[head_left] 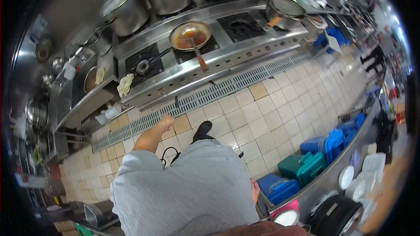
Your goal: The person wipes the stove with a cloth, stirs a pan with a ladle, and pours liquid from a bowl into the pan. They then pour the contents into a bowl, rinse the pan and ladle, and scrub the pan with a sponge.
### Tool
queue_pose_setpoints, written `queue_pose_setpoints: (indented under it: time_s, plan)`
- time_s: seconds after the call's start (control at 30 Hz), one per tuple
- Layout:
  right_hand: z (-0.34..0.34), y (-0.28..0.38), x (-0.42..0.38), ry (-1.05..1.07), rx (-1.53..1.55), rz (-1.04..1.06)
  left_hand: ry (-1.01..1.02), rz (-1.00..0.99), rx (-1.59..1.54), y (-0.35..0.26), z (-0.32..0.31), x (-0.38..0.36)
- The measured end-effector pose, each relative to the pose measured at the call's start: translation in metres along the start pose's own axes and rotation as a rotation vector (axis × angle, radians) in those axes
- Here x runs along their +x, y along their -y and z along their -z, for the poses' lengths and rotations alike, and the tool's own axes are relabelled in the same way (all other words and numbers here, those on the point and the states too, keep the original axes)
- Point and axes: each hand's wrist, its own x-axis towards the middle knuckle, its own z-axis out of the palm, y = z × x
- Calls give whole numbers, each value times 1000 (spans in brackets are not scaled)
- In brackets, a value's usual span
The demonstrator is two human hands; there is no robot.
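While left hand [166, 122] swings free, frying pan [190, 35] orange-stained, wooden-handled, on stove [218, 52]

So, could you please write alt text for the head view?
Seen from above, a person in a grey shirt walks a tiled kitchen floor, left hand swinging empty, right hand at their side, toward a steel stove holding a round sauce-filled frying pan.

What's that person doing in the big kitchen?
A person in a grey shirt is standing on the tiled floor, facing a long steel stove. Both hands are empty: the left hand swings out toward the stove, the right hand hangs by blue crates. A frying pan with orange sauce sits on a burner.
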Motion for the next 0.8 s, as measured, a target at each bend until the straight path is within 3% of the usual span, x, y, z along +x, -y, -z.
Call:
queue_pose_setpoints:
  time_s: [0.07,0.17,0.23,0.3,0.33,0.4,0.5,0.53,0.6,0.7,0.73,0.8]
  plan:
    - [-38,29,20,42,-58,-25,-205,-28,55,46,38,91]
    - [-96,66,61,84,-146,-115,-544,-157,-395,-5,127,79]
    - [-156,103,83,114,-192,-79,-782,-417,-276,-17,172,140]
    - [-218,129,113,232,-180,-30,-573,-546,-327,-96,211,106]
    - [-253,142,125,271,-206,-22,-564,-583,-342,-103,217,152]
    - [-325,165,147,364,-232,-24,-343,-602,-276,-152,226,154]
    - [-417,194,169,512,-286,-45,-100,-516,59,-202,225,158]
    - [-446,204,170,504,-289,-50,6,-534,102,-219,228,139]
    - [-496,219,167,602,-260,-52,71,-678,361,-213,221,171]
    - [-530,222,174,710,-168,-159,680,-279,-66,-215,210,178]
    - [-534,220,176,694,-160,-152,814,-250,-236,-209,201,179]
    - [-543,213,177,785,-143,-258,895,-142,-409,-210,186,168]
